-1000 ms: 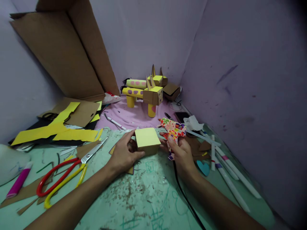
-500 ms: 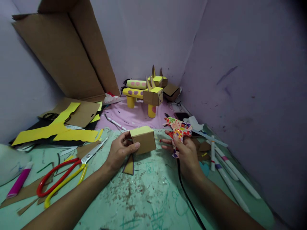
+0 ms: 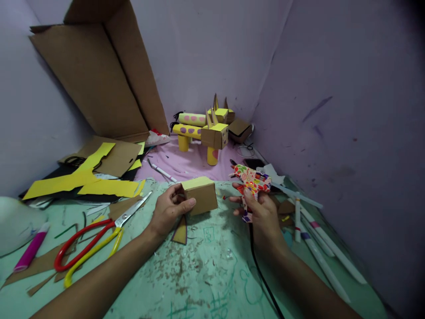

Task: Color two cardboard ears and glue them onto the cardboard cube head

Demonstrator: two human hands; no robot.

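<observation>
My left hand (image 3: 168, 210) grips a small cardboard box (image 3: 203, 199) by its left end, thumb on the near face. Yellow paper covers the box's top. Just below that hand, a pointed cardboard strip (image 3: 180, 232) with yellow on it lies on the green table. In my right hand (image 3: 267, 221) is a glue gun (image 3: 251, 180) wrapped in floral material, its dark nozzle to the left. A black cord (image 3: 257, 263) runs from the handle towards me. The gun's tip is apart from the box.
Large red-and-yellow scissors (image 3: 124, 217) lie at left, near a magenta tube (image 3: 31, 248) and yellow paper cutouts (image 3: 84, 170). Two yellow animal figures (image 3: 188, 130) stand at the back on pink cloth. White tubes (image 3: 318, 252) lie at right. Large cardboard (image 3: 89, 75) leans on the wall.
The whole view has shifted slightly, so things appear a little further right. Both hands keep their holds on the box and the glue gun, with almost no movement between them.
</observation>
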